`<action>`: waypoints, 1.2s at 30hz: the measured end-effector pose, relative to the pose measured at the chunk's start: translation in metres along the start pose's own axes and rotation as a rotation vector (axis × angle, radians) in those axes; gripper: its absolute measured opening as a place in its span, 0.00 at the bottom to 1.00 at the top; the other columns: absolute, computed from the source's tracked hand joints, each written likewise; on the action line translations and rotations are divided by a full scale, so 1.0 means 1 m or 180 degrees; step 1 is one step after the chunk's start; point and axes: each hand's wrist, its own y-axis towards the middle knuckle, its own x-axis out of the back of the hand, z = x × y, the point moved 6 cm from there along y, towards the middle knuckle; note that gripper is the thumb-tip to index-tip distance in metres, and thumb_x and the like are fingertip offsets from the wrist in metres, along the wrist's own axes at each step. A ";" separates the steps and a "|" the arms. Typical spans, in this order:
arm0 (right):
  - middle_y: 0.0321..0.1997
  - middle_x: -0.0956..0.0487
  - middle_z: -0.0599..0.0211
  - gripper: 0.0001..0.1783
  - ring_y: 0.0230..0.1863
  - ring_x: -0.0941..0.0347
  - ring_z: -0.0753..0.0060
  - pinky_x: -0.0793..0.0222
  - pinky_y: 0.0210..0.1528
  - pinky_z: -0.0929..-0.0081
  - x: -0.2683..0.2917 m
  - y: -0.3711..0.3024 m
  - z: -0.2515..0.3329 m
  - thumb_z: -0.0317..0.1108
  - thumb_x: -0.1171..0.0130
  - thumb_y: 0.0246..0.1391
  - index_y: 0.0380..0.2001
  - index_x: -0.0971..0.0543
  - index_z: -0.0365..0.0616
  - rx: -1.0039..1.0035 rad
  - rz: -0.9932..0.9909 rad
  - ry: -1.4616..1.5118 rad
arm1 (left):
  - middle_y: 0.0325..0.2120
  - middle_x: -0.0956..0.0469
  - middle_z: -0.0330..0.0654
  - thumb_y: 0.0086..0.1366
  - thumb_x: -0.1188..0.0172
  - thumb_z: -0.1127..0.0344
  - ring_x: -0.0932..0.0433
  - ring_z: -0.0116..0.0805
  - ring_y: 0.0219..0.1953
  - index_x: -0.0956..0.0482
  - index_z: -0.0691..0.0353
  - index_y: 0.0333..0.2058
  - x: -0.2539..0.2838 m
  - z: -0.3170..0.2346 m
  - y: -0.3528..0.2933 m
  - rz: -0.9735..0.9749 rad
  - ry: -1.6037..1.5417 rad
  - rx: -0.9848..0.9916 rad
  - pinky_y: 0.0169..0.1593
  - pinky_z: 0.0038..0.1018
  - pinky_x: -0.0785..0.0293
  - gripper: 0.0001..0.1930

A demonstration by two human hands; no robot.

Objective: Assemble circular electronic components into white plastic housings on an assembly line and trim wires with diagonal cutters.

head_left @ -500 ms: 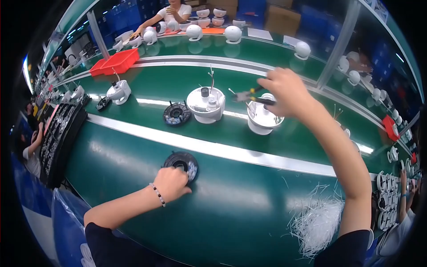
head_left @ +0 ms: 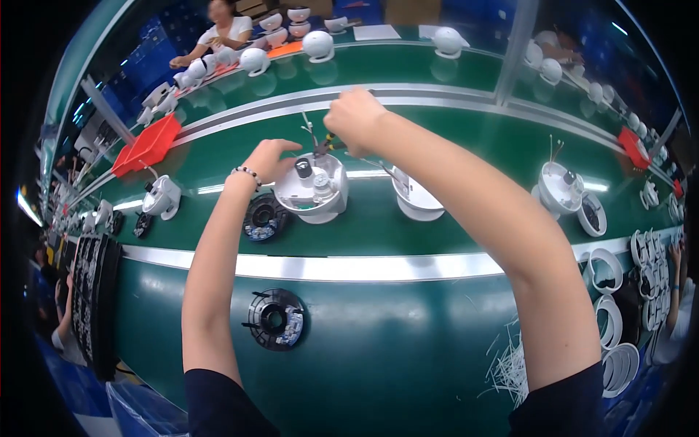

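In my right hand (head_left: 357, 122) is a pair of pliers (head_left: 331, 143) with yellow and black handles. The jaws are at the wires (head_left: 309, 131) rising from a round white housing (head_left: 312, 195). My left hand (head_left: 271, 160) is at that housing's left rim, thumb and fingers apart; I cannot tell whether it touches. Inside the housing stand a dark cylinder and a clear part. A black ring with a circuit board (head_left: 263, 217) lies at its left. Nearer, on the green table, sits a similar black ring (head_left: 275, 320). Another white housing (head_left: 418, 197) with wires stands to the right, partly behind my right forearm.
Loose white plastic strips (head_left: 510, 368) lie by my right elbow. A white housing (head_left: 561, 188) and white rings (head_left: 609, 320) are at the right. A red tray (head_left: 149, 146) and a black rack (head_left: 96, 306) are at the left. Across the line a person (head_left: 226, 33) works among white round units.
My left hand has left the near black ring and moved up to the white housing. My right hand has carried the pliers left to that housing's wires. The view has shifted.
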 end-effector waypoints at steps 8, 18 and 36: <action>0.30 0.23 0.64 0.13 0.35 0.26 0.64 0.33 0.36 0.70 -0.003 0.001 -0.003 0.36 0.36 0.27 0.23 0.21 0.47 -0.0057 -0.0090 0.0226 | 0.20 0.25 0.51 0.48 0.45 0.72 0.25 0.45 0.25 0.23 0.67 0.25 0.007 -0.011 0.015 -0.0020 0.0125 -0.0024 0.32 0.31 0.29 0.06; 0.31 0.24 0.64 0.14 0.35 0.26 0.64 0.29 0.35 0.69 0.008 -0.023 -0.026 0.34 0.36 0.26 0.25 0.21 0.48 -0.0257 -0.0063 0.0344 | 0.19 0.24 0.48 0.52 0.47 0.69 0.25 0.46 0.25 0.24 0.62 0.27 0.029 -0.020 0.007 -0.0308 0.0547 0.0131 0.32 0.34 0.29 0.05; 0.30 0.30 0.62 0.28 0.37 0.33 0.63 0.38 0.36 0.67 0.113 -0.220 0.187 0.38 0.36 0.28 0.38 0.28 0.40 0.0500 -0.0259 0.2492 | 0.36 0.27 0.56 0.49 0.40 0.59 0.29 0.53 0.40 0.30 0.66 0.41 0.009 0.020 -0.124 -0.1299 0.0463 0.1003 0.48 0.36 0.34 0.22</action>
